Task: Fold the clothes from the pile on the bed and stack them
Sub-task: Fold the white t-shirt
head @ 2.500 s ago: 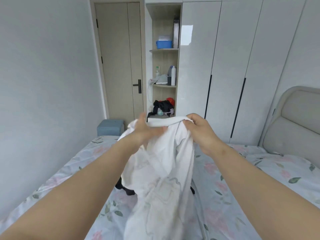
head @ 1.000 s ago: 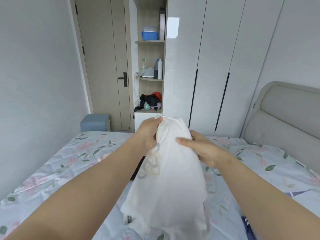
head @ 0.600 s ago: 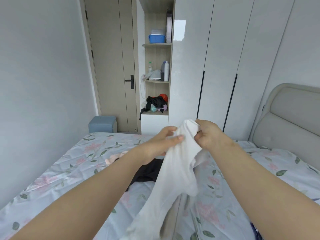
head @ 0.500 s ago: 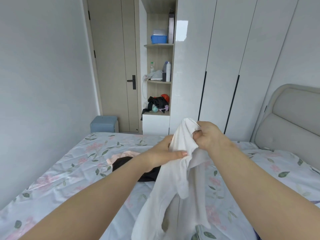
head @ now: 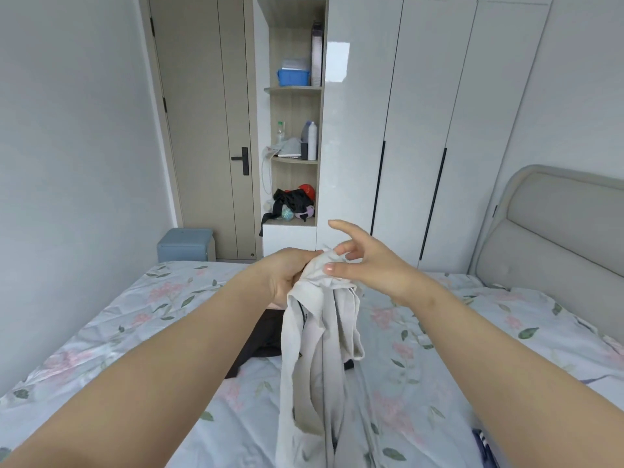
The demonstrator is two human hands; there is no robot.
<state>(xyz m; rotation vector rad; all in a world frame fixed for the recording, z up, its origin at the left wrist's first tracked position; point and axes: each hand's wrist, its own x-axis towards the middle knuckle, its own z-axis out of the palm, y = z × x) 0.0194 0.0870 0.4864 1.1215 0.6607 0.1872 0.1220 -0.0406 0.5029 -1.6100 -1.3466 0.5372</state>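
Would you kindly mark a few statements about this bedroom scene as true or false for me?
1. The left hand grips the bunched top of the white cloth garment. True.
2. The white garment lies neatly folded on the floral-sheeted bed. False: it hangs unfolded from the left hand.
3. A blue plastic basket sits on the upper wooden shelf. True.
4. The beige panelled door stands wide open. False: it is shut.
5. A dark crumpled garment lies on the bed behind the white one. True.
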